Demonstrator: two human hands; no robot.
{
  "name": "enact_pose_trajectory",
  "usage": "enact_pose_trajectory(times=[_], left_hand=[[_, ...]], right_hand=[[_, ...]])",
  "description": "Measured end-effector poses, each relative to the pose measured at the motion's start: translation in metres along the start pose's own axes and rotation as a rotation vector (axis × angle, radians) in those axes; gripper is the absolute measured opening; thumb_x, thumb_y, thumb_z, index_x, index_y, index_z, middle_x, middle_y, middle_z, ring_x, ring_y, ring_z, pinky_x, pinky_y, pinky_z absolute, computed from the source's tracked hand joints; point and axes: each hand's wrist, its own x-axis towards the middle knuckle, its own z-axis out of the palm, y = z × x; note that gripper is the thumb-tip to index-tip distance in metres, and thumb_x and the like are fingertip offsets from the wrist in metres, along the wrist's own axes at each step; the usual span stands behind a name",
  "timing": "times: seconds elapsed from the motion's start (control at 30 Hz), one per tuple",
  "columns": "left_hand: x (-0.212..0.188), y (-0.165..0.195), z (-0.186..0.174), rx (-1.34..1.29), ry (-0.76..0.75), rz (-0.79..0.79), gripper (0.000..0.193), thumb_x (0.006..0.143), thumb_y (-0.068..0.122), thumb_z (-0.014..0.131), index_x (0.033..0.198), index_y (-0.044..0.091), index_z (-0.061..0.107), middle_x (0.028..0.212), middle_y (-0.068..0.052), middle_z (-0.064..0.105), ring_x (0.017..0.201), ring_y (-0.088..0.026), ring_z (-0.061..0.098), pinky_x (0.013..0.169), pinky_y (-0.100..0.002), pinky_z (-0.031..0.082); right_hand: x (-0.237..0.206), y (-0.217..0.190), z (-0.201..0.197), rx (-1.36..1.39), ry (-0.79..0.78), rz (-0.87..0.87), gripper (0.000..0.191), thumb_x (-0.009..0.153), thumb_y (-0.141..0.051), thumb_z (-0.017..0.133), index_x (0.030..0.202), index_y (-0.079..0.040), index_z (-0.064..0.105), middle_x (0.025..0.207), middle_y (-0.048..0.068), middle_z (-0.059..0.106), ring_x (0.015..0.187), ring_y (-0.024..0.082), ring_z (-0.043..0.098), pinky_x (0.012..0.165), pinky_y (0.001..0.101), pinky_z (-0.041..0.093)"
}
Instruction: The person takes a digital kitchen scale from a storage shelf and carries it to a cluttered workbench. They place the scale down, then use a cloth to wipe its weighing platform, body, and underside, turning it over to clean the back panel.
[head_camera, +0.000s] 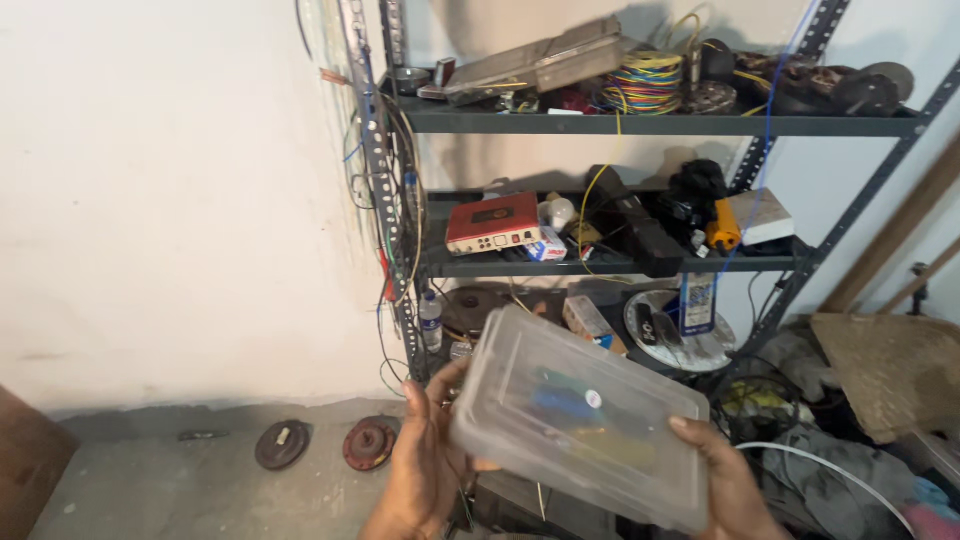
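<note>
I hold a clear plastic box (575, 420) with both hands, tilted, in front of a metal shelf rack. Small coloured items, blue and yellow among them, show dimly through its lid. My left hand (425, 460) grips the box's left end from below, thumb up along the edge. At the box's lower right corner, my right hand (730, 485) has its thumb resting on the lid.
The dark metal rack (640, 126) holds a coil of coloured wire (648, 82), a red and white device (492, 223), black tools and cables. Two round metal discs (325, 444) lie on the floor by the white wall. Cloth and a white hose clutter the right.
</note>
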Motion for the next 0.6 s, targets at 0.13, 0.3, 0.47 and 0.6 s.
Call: enact_pose_trajectory(times=[0.13,0.3,0.47,0.6], left_hand=[[-0.015,0.005,0.009,0.226,0.066,-0.098,0.094,0.09,0.068,0.052,0.166,0.019,0.027,0.146,-0.026,0.057,0.134,-0.04,0.056,0.104,-0.055,0.046],[-0.023,-0.008,0.038,0.445,0.039,0.031,0.098,0.088,0.062,0.06,0.161,0.008,0.021,0.16,-0.019,0.041,0.149,-0.03,0.038,0.118,-0.043,0.029],[-0.022,-0.007,0.049,0.351,0.077,-0.051,0.091,0.088,0.054,0.06,0.158,0.011,0.022,0.157,-0.018,0.042,0.147,-0.029,0.04,0.116,-0.043,0.033],[-0.021,-0.005,0.049,0.299,0.128,-0.102,0.086,0.081,0.047,0.059,0.155,0.014,0.029,0.146,-0.018,0.048,0.138,-0.033,0.047,0.108,-0.046,0.042]], right_hand=[[0.007,-0.029,-0.007,0.004,-0.221,0.097,0.066,0.084,-0.038,0.062,0.139,-0.002,0.055,0.119,0.024,0.07,0.102,0.036,0.07,0.089,0.0535,0.057],[-0.016,-0.064,0.028,-0.172,-0.279,-0.021,0.073,0.091,-0.059,0.045,0.15,-0.016,0.048,0.135,0.013,0.067,0.113,0.03,0.067,0.093,0.0492,0.054],[-0.035,-0.087,0.057,-0.24,-0.288,-0.072,0.068,0.099,-0.049,0.032,0.153,-0.01,0.048,0.138,0.02,0.063,0.117,0.032,0.064,0.094,0.0488,0.052],[-0.027,-0.099,0.06,-0.284,-0.405,-0.033,0.062,0.098,-0.039,0.034,0.147,-0.003,0.051,0.136,0.021,0.064,0.112,0.032,0.066,0.091,0.0469,0.055]])
